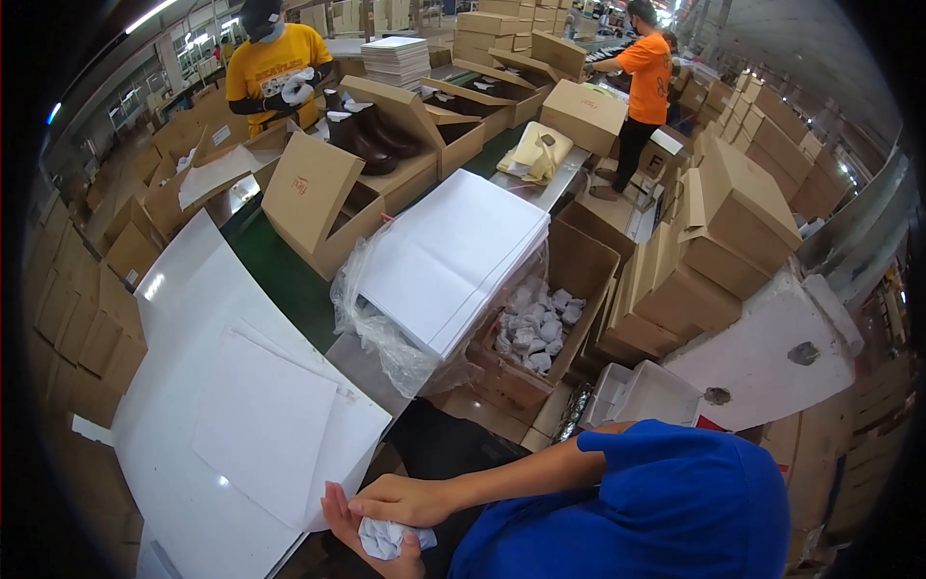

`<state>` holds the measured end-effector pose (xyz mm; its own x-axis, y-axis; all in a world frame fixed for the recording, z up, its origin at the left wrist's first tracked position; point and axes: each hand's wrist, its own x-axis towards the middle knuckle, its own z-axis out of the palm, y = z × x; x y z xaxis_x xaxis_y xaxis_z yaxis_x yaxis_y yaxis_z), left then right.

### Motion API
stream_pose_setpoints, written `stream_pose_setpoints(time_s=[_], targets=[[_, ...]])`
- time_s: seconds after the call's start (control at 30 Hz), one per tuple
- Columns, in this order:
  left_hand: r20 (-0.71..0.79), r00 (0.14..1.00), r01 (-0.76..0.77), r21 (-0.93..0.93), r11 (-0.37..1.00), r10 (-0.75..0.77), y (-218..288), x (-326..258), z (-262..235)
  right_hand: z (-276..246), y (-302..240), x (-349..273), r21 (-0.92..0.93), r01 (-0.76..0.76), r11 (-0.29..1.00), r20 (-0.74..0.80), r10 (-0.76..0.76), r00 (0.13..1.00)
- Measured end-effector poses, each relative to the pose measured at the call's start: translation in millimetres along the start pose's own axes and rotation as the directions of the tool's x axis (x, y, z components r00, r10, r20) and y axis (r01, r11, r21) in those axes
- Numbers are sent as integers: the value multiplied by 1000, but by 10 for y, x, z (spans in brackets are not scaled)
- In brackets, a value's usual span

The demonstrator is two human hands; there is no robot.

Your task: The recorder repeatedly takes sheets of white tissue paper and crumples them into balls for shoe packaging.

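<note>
Low in the head view, my two hands are together around a crumpled ball of white paper (pixel 384 538). My left hand (pixel 352 531) is underneath, cupping the ball, with some fingertips sticking out past it. My right hand (pixel 410 500) lies over the top and presses on the ball; its bare forearm comes from a blue sleeve. Just left of my hands, flat sheets of white paper (pixel 265 415) lie on a glossy white board (pixel 174 318). Ahead stands a thick stack of white paper (pixel 453 261) with clear plastic film bunched around it.
An open carton (pixel 588 246) right of the stack holds many paper balls (pixel 542 323). Shoeboxes (pixel 313 188) and brown boots (pixel 371 135) line the green conveyor (pixel 280 270). Boxes (pixel 743 212) pile up at right. Two people, in yellow (pixel 280 72) and orange (pixel 644 77), stand farther off.
</note>
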<state>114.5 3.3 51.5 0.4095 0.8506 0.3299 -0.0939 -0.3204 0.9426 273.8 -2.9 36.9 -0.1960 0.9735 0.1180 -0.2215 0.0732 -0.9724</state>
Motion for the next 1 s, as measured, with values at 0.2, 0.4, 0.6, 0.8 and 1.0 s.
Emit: stream_pose_setpoints(time_s=[0.2,0.4,0.6,0.8,1.0], targets=[[75,988,148,-187,971,-136,2,-97,100,115,179,-155,-37,58,998,-169,-64,984],[122,977,193,-130,973,-177,-21,-94,77,201,241,-148,-97,157,983,-353,-182,918],[13,909,394,-347,851,-416,-62,-23,99,8,92,-14,-23,-169,985,-224,160,961],[-142,879,312,-552,773,-456,-215,-41,135,-299,135,-203,252,-261,932,205,212,955],[-48,883,367,-548,751,-467,-451,-246,96,-193,345,-406,22,-118,993,102,115,988]])
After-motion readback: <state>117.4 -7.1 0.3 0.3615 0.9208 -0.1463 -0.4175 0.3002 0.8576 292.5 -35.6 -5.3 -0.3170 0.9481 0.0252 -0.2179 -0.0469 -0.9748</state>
